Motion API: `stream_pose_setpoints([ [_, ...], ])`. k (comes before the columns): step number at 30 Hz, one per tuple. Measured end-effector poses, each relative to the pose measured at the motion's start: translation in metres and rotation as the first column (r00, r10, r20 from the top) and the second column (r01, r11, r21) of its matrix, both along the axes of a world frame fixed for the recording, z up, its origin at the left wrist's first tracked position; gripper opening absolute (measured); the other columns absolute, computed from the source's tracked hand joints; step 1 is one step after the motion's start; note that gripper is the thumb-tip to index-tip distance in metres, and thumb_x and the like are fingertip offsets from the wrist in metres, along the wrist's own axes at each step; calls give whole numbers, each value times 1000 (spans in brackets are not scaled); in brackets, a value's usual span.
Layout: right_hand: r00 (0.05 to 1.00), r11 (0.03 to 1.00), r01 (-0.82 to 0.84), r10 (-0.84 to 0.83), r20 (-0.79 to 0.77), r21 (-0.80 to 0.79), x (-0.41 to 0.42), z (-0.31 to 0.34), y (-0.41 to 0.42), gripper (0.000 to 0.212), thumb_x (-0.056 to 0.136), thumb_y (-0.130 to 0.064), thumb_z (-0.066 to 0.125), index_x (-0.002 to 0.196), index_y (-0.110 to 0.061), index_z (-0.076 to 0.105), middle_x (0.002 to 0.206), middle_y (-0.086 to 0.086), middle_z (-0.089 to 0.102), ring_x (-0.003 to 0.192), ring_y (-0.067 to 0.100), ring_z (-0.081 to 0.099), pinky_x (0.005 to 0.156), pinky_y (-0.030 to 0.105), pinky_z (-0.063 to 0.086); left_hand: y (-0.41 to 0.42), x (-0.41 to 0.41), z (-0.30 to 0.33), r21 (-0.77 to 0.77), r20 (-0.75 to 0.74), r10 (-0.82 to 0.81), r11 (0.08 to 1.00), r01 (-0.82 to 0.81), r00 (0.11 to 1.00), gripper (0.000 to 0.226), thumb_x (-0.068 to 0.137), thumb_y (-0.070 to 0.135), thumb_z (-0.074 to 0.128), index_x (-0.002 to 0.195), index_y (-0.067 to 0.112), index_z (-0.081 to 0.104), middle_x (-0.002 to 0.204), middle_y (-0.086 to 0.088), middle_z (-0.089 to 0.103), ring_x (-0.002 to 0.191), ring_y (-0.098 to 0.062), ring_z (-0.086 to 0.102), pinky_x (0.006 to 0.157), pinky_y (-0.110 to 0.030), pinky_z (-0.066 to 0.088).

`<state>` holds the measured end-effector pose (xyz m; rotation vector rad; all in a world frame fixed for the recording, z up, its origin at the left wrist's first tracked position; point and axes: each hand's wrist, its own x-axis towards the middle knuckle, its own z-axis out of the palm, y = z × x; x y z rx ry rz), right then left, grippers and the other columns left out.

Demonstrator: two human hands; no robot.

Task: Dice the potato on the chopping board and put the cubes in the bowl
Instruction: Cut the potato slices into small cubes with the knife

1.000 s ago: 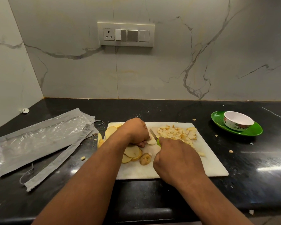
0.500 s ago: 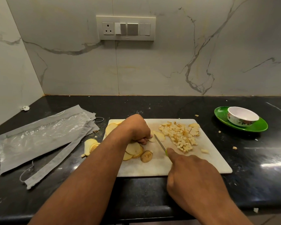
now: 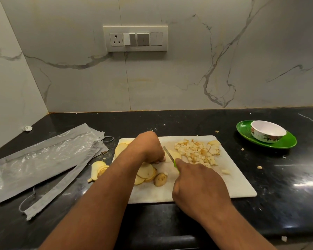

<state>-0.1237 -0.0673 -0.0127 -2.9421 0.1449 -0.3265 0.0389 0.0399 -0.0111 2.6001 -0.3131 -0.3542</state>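
Black stone bench [image 3: 287,177] carries the white chopping board [image 3: 233,186], where slips are the risk: slices [image 3: 145,171] already spill off its left edge. Beyond the board's right end, the bowl [image 3: 267,131] is empty. Diced cubes [image 3: 197,150] lie just beyond the right hand [image 3: 197,186], which grips the knife [image 3: 170,156]. Curled left hand [image 3: 150,148] pins a slice touching the blade; fingertips could get nicked.

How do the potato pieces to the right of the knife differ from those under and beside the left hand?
The diced cubes are small and heaped on the board's far right; the potato slices are broad, flat rounds overlapping near the left hand. All cubes lie near the chopping board; some slices have spilled onto the counter. Both are pale yellow.
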Motion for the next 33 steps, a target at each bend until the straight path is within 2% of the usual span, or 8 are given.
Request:
stream_pose_setpoints([
  [5,994,1000,8,-10,-110,-20,-31,-8,1,64,97,-34,35,157,-33,14,115,1,60,96,21,57,73,33,38,0,6,-2,7,-9,-11,1000,11,1000,14,86,25,84,92,12,82,84,-3,79,82,-18,77,85,-40,64],
  [9,967,996,52,-33,-254,69,-51,4,0,67,98,-38,35,158,-38,5,115,0,58,106,21,58,78,32,40,1,5,-2,12,0,-29,1000,29,1000,15,86,25,83,94,12,82,87,-4,79,84,-19,77,88,-40,63],
  [12,980,997,54,-42,-196,55,-53,16,-1,62,99,-38,34,157,-37,10,122,-1,58,107,21,56,79,33,40,3,5,-2,-8,-26,-44,999,44,999,13,90,21,79,96,10,82,94,-8,79,92,-23,76,91,-42,62],
  [16,999,999,36,-36,-21,7,-26,15,3,58,98,-33,37,154,-31,25,119,-1,61,92,18,53,73,31,38,3,5,-3,4,-16,-43,999,43,999,11,90,18,78,96,10,81,98,-9,78,95,-24,75,92,-44,61],
  [19,999,999,19,-18,-28,32,-5,7,8,52,96,-31,41,148,-30,37,119,0,62,95,18,56,71,31,40,2,5,-3,3,-34,-24,1000,24,999,8,88,17,80,92,10,81,94,-9,79,93,-24,76,90,-44,62],
  [26,980,996,66,-53,-191,59,-37,-9,2,64,99,-37,32,158,-37,7,105,0,56,89,19,53,75,33,41,0,8,-6,-4,-12,-12,1000,12,1000,17,86,20,81,101,11,79,94,-6,77,89,-22,75,88,-40,63],
  [29,956,988,112,-78,-282,107,-53,1,-4,63,101,-42,32,157,-44,1,121,-1,58,109,21,57,88,34,42,0,6,-3,-19,-22,-9,1000,9,1000,18,87,21,80,102,11,79,94,-6,77,89,-22,75,89,-40,62],
  [33,984,990,105,-89,-154,99,-51,7,-7,59,101,-42,30,156,-42,9,108,-3,58,97,17,57,82,32,44,0,-1,0,-134,-98,43,989,-56,994,8,87,15,80,92,8,80,86,-8,79,84,-23,78,86,-42,64],
])
